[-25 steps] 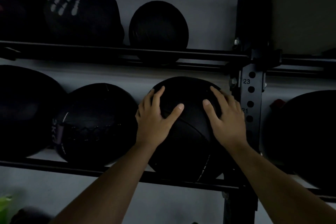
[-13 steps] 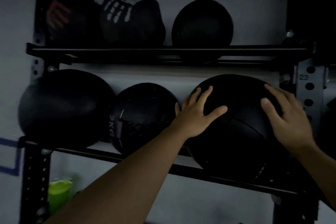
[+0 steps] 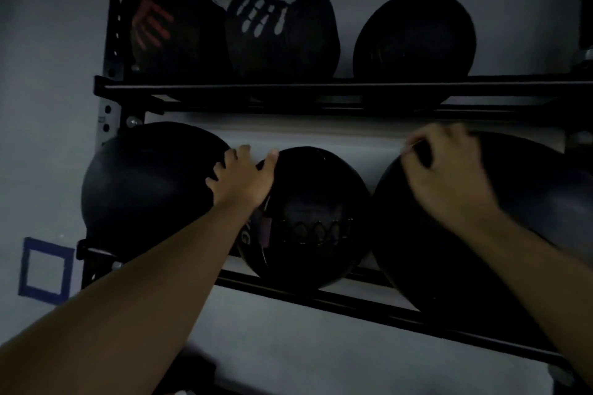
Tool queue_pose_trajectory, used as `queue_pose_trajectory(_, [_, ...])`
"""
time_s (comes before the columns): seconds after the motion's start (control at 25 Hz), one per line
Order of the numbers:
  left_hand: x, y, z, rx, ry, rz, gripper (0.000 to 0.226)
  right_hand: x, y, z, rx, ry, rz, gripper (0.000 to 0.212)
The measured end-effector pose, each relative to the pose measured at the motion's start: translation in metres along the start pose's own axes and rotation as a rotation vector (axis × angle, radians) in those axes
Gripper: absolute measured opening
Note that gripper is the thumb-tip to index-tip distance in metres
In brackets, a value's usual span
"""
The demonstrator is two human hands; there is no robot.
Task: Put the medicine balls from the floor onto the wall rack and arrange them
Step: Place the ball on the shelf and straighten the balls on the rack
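Note:
A black wall rack (image 3: pixel 353 301) carries medicine balls on two shelves. On the lower shelf sit a large plain ball (image 3: pixel 144 186), a smaller ball with lettering (image 3: pixel 314 218) and a large ball at the right (image 3: pixel 529 202). My left hand (image 3: pixel 240 176) lies in the gap between the left and middle balls, fingers spread, thumb on the middle ball's top. My right hand (image 3: pixel 449 176) is blurred against the right ball's upper left. The upper shelf holds a ball with a red handprint (image 3: pixel 179 35), one with a white handprint (image 3: pixel 282 26) and a plain one (image 3: pixel 414 35).
The rack's perforated left upright (image 3: pixel 118 26) stands against a grey wall. A square of blue tape (image 3: pixel 45 268) is stuck on the wall left of the rack. A dark shape (image 3: pixel 192 372) lies below the rack, too dim to identify.
My view has swung left along the rack. My left hand left the right ball and went to the gap beside the middle ball. My right hand shifted to that ball's upper left.

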State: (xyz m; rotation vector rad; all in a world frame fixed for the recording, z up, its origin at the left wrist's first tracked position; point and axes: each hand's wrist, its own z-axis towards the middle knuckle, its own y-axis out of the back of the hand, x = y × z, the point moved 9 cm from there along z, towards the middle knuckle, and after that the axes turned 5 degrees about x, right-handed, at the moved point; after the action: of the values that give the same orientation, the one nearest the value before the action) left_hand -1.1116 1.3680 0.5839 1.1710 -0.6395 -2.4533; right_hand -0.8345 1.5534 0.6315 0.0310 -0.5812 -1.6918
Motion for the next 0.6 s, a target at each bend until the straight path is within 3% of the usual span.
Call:
queue_pose_trajectory(0.04, [0.010, 0.000, 0.012, 0.041, 0.003, -0.033, 0.081, 0.023, -0.033, -0.005, 0.096, -0.004, 0.060, 0.028])
queue_pose_trajectory(0.16, [0.027, -0.005, 0.044, 0.163, -0.062, -0.139, 0.080, 0.057, -0.138, -0.017, 0.409, -0.246, 0.160, 0.054])
queue_pose_trajectory(0.28, [0.021, -0.018, 0.060, 0.306, -0.164, -0.270, 0.078, 0.076, -0.192, -0.023, 0.443, -0.323, 0.015, 0.076])
queue_pose_trajectory(0.4, [0.017, -0.042, 0.065, 0.447, -0.229, -0.323, 0.077, 0.073, -0.209, -0.013, 0.387, -0.357, -0.034, 0.076])
queue_pose_trajectory(0.48, [0.025, -0.046, 0.069, 0.406, -0.211, -0.306, 0.075, 0.066, -0.209, 0.000, 0.414, -0.355, -0.072, 0.073])
queue_pose_trajectory(0.6, [0.036, -0.045, 0.060, 0.310, -0.138, -0.258, 0.065, 0.052, -0.206, 0.029, 0.604, -0.275, -0.091, 0.065])
